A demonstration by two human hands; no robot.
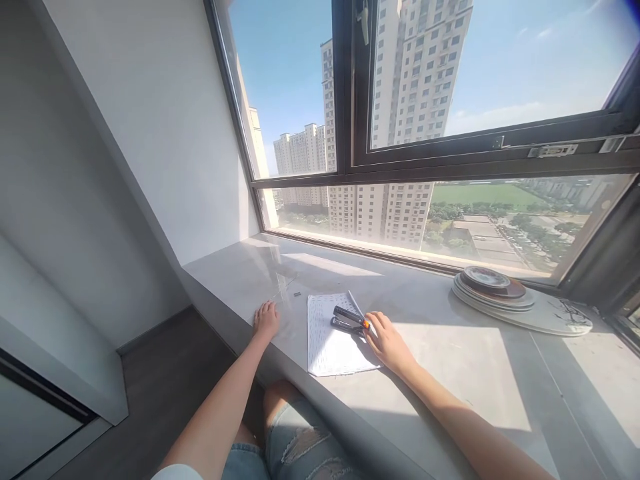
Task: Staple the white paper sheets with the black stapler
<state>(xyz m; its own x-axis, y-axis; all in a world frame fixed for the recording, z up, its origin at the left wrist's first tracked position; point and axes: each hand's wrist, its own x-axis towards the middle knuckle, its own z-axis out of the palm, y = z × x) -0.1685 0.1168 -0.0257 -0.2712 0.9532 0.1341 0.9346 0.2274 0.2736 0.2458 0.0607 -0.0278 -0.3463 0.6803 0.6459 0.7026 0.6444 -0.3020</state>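
My right hand (pixel 387 341) is closed around the rear end of a black stapler (pixel 349 320), which has an orange spot near my fingers. Below the stapler, a sheaf of white paper (pixel 327 350) with printed or written lines lies on the stone sill; its upper right edge curls up. Left of the paper, my left hand (pixel 267 320) rests on the sill's front edge with its fingers loosely spread and nothing in them. A small dark strip, perhaps staples (pixel 297 294), lies just beyond the paper's upper left corner.
The grey window sill (pixel 425 400) runs along a large dark-framed window (pixel 345 179). At the right, a stack of plates (pixel 493 290) stands near the glass on an oval board or plate. A white wall (pixel 165 133) closes the left end. My knees are below the sill's edge.
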